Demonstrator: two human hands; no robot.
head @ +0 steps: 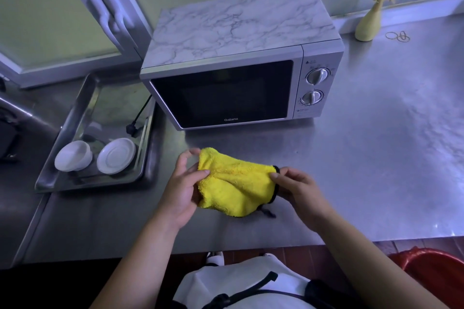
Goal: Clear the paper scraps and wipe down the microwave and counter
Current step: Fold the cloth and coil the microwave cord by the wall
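Both hands pinch a yellow cloth (236, 183) above the near counter (364, 158) (left hand (179, 190), right hand (298, 189)); folding it flat should wipe the microwave (241, 57) more evenly.

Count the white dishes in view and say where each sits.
2. A bowl at the near left of the metal tray; a dish just right of it, same tray. None seems hidden.

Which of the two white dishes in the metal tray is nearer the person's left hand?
The flatter dish, on the right side of the tray, just below the plug. The deeper bowl sits beside it, farther from the left hand.
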